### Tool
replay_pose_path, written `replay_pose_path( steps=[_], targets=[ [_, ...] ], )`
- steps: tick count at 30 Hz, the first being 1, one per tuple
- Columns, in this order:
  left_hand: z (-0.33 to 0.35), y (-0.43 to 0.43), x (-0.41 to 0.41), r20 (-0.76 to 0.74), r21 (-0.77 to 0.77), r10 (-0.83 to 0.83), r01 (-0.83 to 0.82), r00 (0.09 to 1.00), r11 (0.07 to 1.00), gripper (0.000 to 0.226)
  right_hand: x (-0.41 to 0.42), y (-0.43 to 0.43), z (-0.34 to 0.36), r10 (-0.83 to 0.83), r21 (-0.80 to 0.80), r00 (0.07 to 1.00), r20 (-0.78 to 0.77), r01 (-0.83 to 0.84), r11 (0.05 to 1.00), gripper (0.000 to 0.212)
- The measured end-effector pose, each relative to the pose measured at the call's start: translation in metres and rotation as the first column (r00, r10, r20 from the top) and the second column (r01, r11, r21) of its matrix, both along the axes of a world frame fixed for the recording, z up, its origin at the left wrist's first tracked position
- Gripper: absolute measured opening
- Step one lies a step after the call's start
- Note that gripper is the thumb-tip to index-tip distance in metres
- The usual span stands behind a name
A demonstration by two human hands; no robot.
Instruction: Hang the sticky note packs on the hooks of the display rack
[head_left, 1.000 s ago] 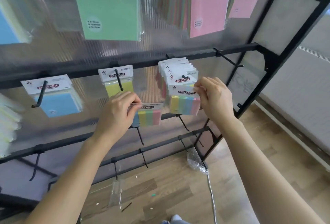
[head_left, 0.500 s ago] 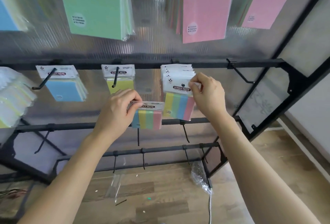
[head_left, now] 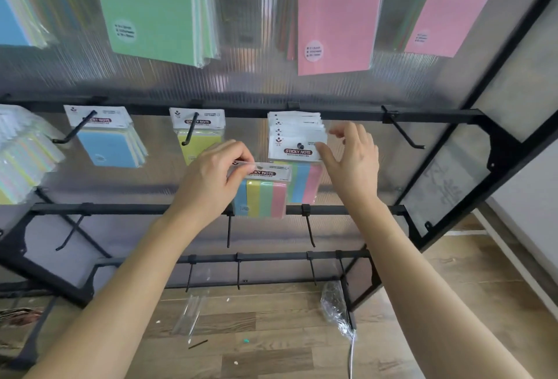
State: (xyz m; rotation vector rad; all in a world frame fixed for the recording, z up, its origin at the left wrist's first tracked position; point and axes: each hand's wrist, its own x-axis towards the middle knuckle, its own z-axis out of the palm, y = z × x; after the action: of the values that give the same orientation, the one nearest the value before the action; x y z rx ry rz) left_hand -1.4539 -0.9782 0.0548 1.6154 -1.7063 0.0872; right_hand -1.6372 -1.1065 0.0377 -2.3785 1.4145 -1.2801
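Observation:
My left hand point(head_left: 211, 176) pinches the white header of a striped sticky note pack point(head_left: 264, 196) and holds it in front of the rack's middle bar. Right of it, a stack of several striped packs point(head_left: 297, 143) hangs on a hook of the upper bar point(head_left: 356, 114). My right hand point(head_left: 351, 158) hovers at the stack's right edge with spread, relaxed fingers, the thumb tip close to the front pack's header. An empty hook point(head_left: 403, 134) sticks out further right.
Blue packs point(head_left: 110, 144) and yellow packs point(head_left: 199, 137) hang left on the same bar. Large green point(head_left: 157, 7) and pink packs point(head_left: 335, 25) hang above. Bare hooks line the lower bars point(head_left: 271, 256). Plastic wrappers point(head_left: 190, 312) and a white cable point(head_left: 351, 354) lie on the wooden floor.
My right hand let go of the front striped pack, now hanging on the hook, and opened its fingers. The left hand kept its pack and stayed in place.

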Motion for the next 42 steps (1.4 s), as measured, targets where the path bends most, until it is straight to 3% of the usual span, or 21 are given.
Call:
replay_pose_path(
  steps=[10,22,31,36,42],
  targets=[
    [0.006,-0.042,-0.031,-0.07,0.011,-0.118,0.119,0.991,0.993,0.009,-0.041,0.005,-0.006,0.058,0.068,0.991,-0.119,-0.05,0.996,0.042],
    [0.004,-0.061,-0.045,-0.171,-0.009,0.024,-0.026,0.985,1.0,0.009,-0.054,0.009,-0.002,0.055,0.074,0.995,-0.084,-0.049,0.996,0.045],
    [-0.006,-0.067,-0.05,0.05,-0.074,0.159,-0.155,0.986,0.985,0.005,-0.058,0.014,-0.008,0.07,0.095,0.995,-0.073,-0.063,0.993,0.043],
    [-0.018,-0.056,-0.047,0.079,-0.127,0.283,-0.272,0.956,0.954,0.027,-0.053,0.023,-0.014,0.109,0.138,0.987,-0.115,-0.092,0.986,0.045],
    [-0.047,-0.017,-0.034,0.058,0.042,0.26,-0.263,0.964,0.964,0.046,-0.046,0.044,-0.028,0.153,0.174,0.972,-0.176,-0.123,0.977,0.051]
  ],
)
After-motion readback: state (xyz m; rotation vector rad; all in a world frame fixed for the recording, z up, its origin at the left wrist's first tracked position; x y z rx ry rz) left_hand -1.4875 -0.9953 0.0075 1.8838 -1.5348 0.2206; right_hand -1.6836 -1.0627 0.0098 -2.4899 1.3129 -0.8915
